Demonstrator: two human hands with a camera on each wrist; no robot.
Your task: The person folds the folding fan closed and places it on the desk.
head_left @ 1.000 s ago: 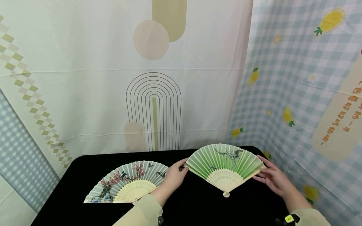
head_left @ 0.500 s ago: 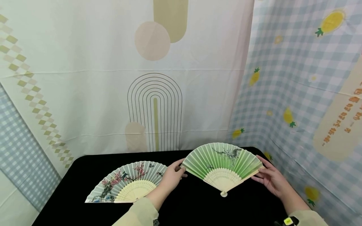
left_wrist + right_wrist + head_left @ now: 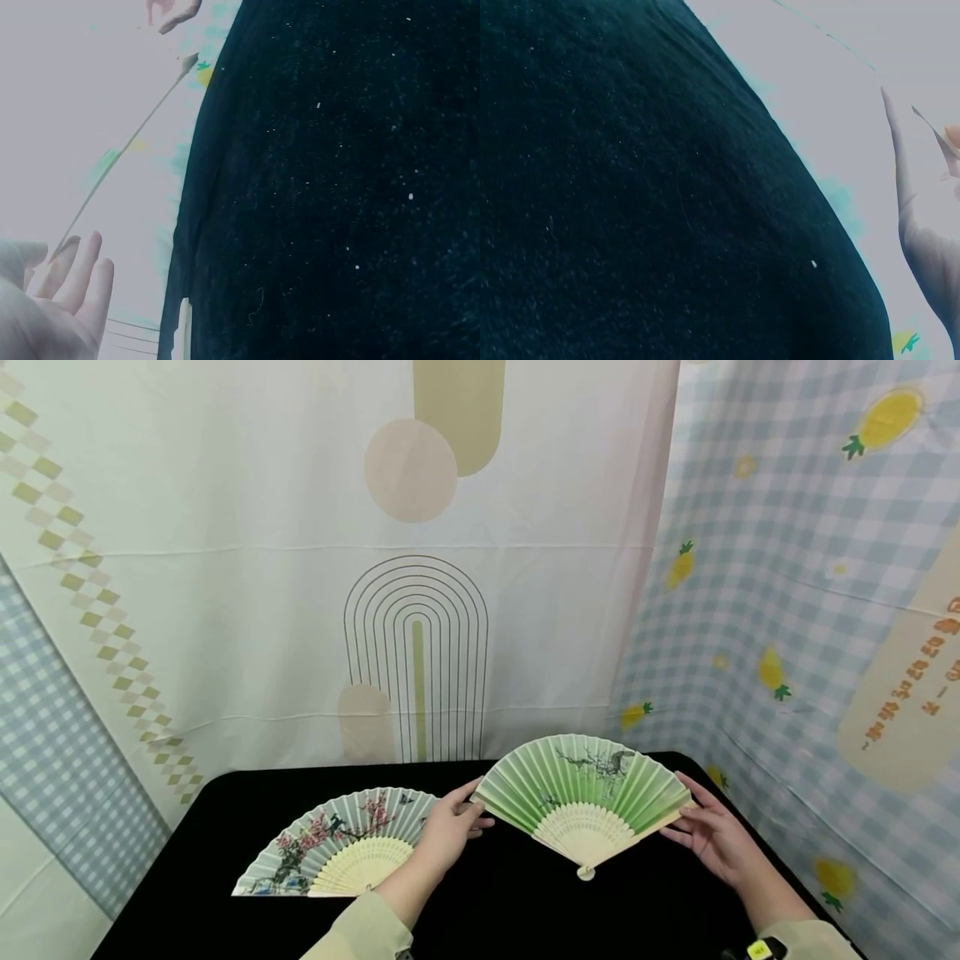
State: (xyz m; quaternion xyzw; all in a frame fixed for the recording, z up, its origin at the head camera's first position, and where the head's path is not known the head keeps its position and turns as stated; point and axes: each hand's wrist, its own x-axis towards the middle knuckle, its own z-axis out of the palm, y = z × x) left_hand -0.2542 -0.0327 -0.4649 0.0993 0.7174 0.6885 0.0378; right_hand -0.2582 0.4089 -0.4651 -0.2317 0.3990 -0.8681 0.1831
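A spread folding fan [image 3: 585,777], green with a dark branch painting and pale ribs, is held up over the black table in the head view. My left hand [image 3: 446,835] pinches its left end between thumb and fingers. At the right end, my right hand [image 3: 712,835] grips the outer guard, thumb in front. Seen from the left wrist, the green fan is a thin edge-on line running from the left hand [image 3: 64,300] up towards the right one. A second spread fan [image 3: 322,843], white with pink blossoms, lies on the table, partly hidden behind my left forearm.
The black cloth-covered table [image 3: 517,910] has rounded far corners. Behind it hangs a white curtain [image 3: 262,635] with printed arches. A blue checked curtain [image 3: 750,610] with pineapples closes off the right side.
Both hands have carried the green fan a little to the left and slightly up, still spread. The blossom fan stays put on the table; the whole view has drifted slightly.
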